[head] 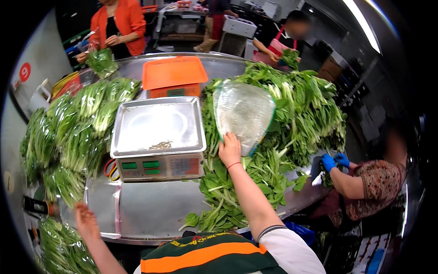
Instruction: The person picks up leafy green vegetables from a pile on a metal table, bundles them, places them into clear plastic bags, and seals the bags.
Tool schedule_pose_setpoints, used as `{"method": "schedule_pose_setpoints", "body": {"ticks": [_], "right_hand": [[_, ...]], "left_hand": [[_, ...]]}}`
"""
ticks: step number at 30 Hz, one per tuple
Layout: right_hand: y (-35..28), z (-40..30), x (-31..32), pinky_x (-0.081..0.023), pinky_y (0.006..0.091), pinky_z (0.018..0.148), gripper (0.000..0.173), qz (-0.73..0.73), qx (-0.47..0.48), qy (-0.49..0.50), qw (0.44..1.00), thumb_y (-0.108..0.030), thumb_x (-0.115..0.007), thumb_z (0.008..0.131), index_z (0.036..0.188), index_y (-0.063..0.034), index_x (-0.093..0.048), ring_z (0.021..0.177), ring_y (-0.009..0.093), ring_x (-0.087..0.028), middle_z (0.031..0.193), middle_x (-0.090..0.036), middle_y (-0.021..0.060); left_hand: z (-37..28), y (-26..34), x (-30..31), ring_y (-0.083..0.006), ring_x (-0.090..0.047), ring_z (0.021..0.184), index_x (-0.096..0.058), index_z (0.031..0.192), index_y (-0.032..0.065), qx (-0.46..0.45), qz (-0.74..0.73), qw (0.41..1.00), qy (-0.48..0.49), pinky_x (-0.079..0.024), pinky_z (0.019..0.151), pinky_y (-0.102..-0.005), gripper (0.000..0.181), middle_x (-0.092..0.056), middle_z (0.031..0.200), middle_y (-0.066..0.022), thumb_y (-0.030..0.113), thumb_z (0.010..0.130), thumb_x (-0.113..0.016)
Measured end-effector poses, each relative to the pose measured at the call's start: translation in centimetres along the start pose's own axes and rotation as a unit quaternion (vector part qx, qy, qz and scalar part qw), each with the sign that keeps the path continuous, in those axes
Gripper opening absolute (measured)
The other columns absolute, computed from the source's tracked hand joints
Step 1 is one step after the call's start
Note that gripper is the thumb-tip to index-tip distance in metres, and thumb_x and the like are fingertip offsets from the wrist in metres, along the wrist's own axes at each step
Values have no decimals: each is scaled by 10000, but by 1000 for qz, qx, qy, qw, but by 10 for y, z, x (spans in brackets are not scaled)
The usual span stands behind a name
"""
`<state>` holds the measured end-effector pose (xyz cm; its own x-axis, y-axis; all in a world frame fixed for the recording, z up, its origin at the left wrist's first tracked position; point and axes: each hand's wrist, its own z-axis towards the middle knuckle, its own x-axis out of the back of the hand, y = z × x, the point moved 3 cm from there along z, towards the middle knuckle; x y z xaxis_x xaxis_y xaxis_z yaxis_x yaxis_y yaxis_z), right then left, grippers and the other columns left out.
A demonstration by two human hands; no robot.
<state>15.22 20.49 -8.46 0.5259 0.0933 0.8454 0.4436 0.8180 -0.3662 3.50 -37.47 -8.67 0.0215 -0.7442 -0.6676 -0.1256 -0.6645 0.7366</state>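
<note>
My right hand (231, 150) touches the near edge of a stack of clear plastic bags (244, 113) with green borders; whether the fingers grip it is unclear. Beneath the stack spreads a large heap of loose leafy greens (301, 116). Left of that heap stands a digital scale (160, 167) with a bare steel pan (157, 126). My left hand (86, 221), slightly blurred, hovers near the table's left front, fingers apart and holding nothing. Just beyond it lie bagged greens (65, 183). A flat clear bag (102, 205) rests on the metal table (154, 209) beside this hand.
Behind the steel pan sits an orange scale (175, 73). Scissors (112, 169) lie left of the nearer scale. More bagged greens (82, 123) fill the left side. Co-workers in an orange jacket (131, 24), a red apron (277, 44) and blue gloves (328, 162) handle greens around the table.
</note>
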Motion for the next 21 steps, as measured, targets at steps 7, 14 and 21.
{"method": "schedule_pose_setpoints", "body": {"ticks": [7, 14, 21], "right_hand": [[-86, -87, 47, -464, 373, 872, 361, 272, 320, -102, 902, 26, -535, 725, 1073, -49, -595, 1005, 290, -585, 1084, -613, 126], [-12, -102, 73, -481, 406, 651, 240, 267, -41, -121, 955, -194, -652, 788, 945, -21, -599, 769, 302, -599, 887, -605, 140], [92, -114, 59, -488, 348, 605, 249, 147, -306, -74, 938, -234, -669, 765, 862, -9, -623, 637, 250, -611, 765, -640, 117]], "left_hand": [[-58, -71, -227, -175, -587, 846, -605, 975, 24, -148, 346, 882, -283, -455, 718, -291, 147, -628, 960, -63, 8, 838, -552], [-63, -158, -184, -350, -486, 1082, -565, 1104, 28, -84, 696, 549, -454, -395, 931, -420, 442, -539, 1149, -177, 139, 696, -695], [-57, -167, -181, -321, -524, 1090, -544, 1167, 37, 77, 618, 614, -485, -409, 937, -374, 451, -564, 1152, -169, 140, 744, -664]]}}
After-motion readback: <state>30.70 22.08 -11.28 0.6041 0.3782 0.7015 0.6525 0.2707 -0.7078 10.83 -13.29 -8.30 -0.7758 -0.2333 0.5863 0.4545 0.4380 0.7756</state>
